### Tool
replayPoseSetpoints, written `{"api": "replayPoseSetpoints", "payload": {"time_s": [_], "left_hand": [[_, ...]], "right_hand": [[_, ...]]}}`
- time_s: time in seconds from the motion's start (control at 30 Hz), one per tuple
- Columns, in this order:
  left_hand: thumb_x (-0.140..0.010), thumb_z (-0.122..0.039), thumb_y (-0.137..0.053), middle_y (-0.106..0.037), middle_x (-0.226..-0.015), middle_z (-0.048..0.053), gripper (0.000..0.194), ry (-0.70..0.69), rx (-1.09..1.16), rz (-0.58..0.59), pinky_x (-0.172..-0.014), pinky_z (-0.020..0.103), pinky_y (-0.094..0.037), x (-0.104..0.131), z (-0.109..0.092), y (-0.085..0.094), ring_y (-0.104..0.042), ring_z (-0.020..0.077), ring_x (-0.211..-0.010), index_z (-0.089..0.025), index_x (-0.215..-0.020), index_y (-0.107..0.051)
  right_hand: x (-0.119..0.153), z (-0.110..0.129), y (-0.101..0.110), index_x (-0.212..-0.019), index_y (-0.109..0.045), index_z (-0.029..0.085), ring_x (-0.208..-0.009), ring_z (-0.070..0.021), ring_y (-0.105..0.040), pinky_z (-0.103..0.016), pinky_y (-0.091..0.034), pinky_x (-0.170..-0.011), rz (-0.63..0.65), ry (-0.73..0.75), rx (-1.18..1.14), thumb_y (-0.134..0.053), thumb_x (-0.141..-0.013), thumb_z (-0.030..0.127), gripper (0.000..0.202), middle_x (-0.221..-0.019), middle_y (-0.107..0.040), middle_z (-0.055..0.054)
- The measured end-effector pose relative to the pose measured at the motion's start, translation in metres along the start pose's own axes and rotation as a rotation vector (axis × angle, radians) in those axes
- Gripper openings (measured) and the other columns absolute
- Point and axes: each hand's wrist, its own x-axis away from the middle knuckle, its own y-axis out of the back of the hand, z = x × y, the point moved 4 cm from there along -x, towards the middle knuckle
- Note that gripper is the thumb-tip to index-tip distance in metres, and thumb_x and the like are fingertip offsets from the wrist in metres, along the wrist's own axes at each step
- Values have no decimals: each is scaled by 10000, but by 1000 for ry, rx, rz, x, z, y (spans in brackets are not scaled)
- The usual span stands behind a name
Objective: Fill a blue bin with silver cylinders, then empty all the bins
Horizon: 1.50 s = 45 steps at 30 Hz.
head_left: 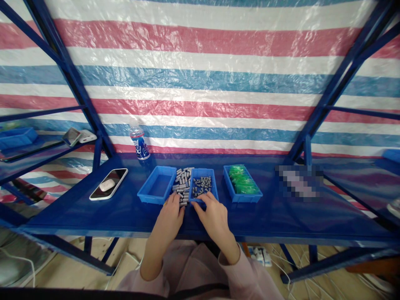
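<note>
Grey cylindrical pieces (183, 179) lie in a pile on the blue table between two blue bins. My left hand (171, 210) rests at the near end of this pile, fingers bent; what its fingertips hold, if anything, is too small to tell. The bin left of the pile (156, 184) shows a bare bottom. Small dark metal parts (202, 185) are in the middle bin (213, 177). At that bin's near edge is my right hand (213, 212), its thumb outside and its fingers reaching over the rim. Its fingertips are partly hidden. Farther right, another blue bin (245, 199) holds green plastic packets (242, 180).
A phone (118, 177) with a white case (107, 185) on it lies at the left. A labelled bottle (139, 143) stands at the back left. A blurred-out item (298, 182) lies at the right. Blue metal posts (71, 83) rise at both sides.
</note>
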Motion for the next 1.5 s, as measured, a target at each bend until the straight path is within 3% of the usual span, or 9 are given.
{"api": "replayPoseSetpoints", "payload": {"time_s": [0.27, 0.37, 0.57, 0.73, 0.83, 0.9, 1.03, 1.2, 1.5], "left_hand": [[-853, -166, -419, -437, -1396, 134, 466, -102, 20, -69, -1064, 452, -358, -5, -18, 13, -376, 251, -1319, -167, -1319, -411], [-828, -134, -432, -388, -1435, 109, 538, -124, 62, -49, -1068, 448, -342, -10, -29, 8, -353, 243, -1333, -212, -1357, -377], [-762, -61, -445, -415, -1388, 123, 330, -55, 153, 20, -977, 435, -414, -16, -38, -13, -459, 270, -1232, -196, -1040, -559], [-745, -117, -516, -570, -1102, 68, 152, -28, 275, 55, -930, 383, -437, -15, -41, -7, -539, 232, -1082, -210, -866, -524], [-743, -212, -595, -575, -1027, 55, 111, -17, 283, 30, -904, 374, -437, -16, -43, -3, -535, 236, -1056, -202, -820, -515], [-763, -249, -596, -579, -969, 46, 102, 11, 290, -12, -849, 352, -447, -17, -44, -4, -555, 220, -970, -194, -757, -511], [-771, -264, -604, -577, -817, 17, 174, 58, 356, -105, -748, 297, -441, -18, -49, -10, -561, 178, -814, -184, -651, -508], [-733, -288, -655, -539, -691, -14, 246, 130, 512, -161, -635, 242, -419, -15, -57, -17, -535, 139, -697, -177, -589, -489], [-757, -363, -629, -576, -802, 14, 273, 119, 833, -126, -660, 236, -476, -12, -68, -43, -583, 144, -768, -165, -647, -477]], "right_hand": [[-1, -1, -1, -938, -647, 272, -702, -151, -654, -229, -374, -539, -1, 34, 1, -514, -894, 378, 176, -931, -644, 8], [-1, -1, 2, -987, -640, 266, -722, -149, -654, -222, -402, -558, 22, 71, -43, -491, -901, 324, 181, -959, -647, -2], [3, -8, 19, -1043, -612, 252, -586, -99, -592, -223, -469, -605, -49, 53, -353, -491, -869, 279, 214, -1032, -637, -13], [8, -31, 34, -1034, -603, 223, -486, -83, -514, -263, -486, -609, -217, -115, -351, -483, -866, 356, 246, -1062, -605, -46], [14, -45, 34, -1135, -564, 211, -605, -137, -583, -300, -497, -619, -224, -227, -254, -437, -886, 434, 358, -1149, -575, -75], [19, -49, 28, -1256, -496, 182, -819, -215, -628, -342, -511, -674, -160, -255, -191, -382, -901, 485, 480, -1229, -545, -114], [26, -50, 16, -1354, -414, 59, -1156, -329, -504, -443, -460, -886, -75, -256, -161, -334, -899, 553, 676, -1220, -560, -198], [25, -54, 10, -1388, -348, -7, -1183, -338, -482, -456, -381, -983, -87, -291, -342, -305, -894, 593, 778, -1262, -533, -242], [20, -54, 12, -1346, -397, 156, -975, -287, -631, -389, -489, -828, -297, -414, -786, -564, -791, 567, 711, -1137, -646, -140]]}}
